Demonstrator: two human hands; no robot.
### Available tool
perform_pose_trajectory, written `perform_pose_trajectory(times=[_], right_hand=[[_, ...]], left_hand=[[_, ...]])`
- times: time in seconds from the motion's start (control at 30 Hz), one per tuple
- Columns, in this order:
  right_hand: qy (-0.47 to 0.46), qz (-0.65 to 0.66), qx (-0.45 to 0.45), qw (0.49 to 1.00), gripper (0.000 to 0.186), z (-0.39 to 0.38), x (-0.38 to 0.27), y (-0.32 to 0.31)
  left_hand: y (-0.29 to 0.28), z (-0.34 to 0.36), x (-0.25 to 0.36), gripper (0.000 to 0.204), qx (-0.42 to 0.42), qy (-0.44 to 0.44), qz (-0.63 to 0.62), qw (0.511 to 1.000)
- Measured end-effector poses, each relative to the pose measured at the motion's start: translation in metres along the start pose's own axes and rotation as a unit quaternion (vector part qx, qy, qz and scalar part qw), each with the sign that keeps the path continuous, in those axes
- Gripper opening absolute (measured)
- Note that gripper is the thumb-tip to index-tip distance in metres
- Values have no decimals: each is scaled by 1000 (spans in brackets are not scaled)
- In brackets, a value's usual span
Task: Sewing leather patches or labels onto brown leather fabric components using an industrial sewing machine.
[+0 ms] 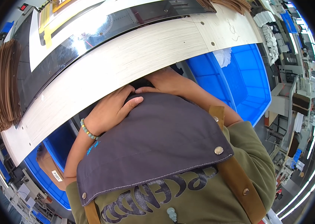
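Both hands are low at the table's near edge, over the upper part of my dark grey apron (pixel 146 130). My left hand (pixel 111 108), with a beaded bracelet (pixel 87 129) at the wrist, rests against the apron. Its thumb stands apart from the index finger, and nothing shows between them; the other fingers are partly hidden. Close by on the right is my right hand (pixel 165 83), its thumb pointing toward the left hand. The tabletop edge and shadow hide its other fingers. Dark material lies around the fingers, too dim to name.
A pale worktable (pixel 127 59) spans the view, bearing a dark glossy strip (pixel 135 24). Brown layered pieces (pixel 7 84) are stacked at its left end. Blue bins stand right (pixel 245 80) and left (pixel 58 143); the right one holds white material (pixel 222 58), the left a brown item (pixel 48 166).
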State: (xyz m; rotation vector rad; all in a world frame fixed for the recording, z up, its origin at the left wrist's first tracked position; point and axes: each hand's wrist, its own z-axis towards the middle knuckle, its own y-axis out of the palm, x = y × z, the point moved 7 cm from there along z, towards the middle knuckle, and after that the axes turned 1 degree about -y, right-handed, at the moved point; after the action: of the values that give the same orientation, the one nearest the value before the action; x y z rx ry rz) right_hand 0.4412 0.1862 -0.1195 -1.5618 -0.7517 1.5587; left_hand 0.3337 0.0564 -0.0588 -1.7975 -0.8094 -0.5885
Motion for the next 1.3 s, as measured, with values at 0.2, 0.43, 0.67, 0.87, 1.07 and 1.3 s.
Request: perform_pose_trajectory(times=[0.2,0.43,0.67,0.87,1.07,1.3], right_hand=[[55,-81,-1,995,88,-1,3,3],[22,-40,-37,998,86,-11,-6,-11],[-22,173,-223,959,50,-25,-28,-115],[-88,222,-91,967,25,76,-8,-221],[-163,31,74,983,28,200,12,-197],[-162,-2,-94,982,20,240,20,-150]], left_hand=[[0,-1,1,53,-1,4,-12,1000],[-6,-17,0,57,-10,74,-160,984],[-68,-64,13,58,-119,174,-338,917],[-151,-69,10,45,28,178,-250,951],[-205,-18,-36,39,244,10,-63,968],[-219,48,-50,36,356,40,84,930]])
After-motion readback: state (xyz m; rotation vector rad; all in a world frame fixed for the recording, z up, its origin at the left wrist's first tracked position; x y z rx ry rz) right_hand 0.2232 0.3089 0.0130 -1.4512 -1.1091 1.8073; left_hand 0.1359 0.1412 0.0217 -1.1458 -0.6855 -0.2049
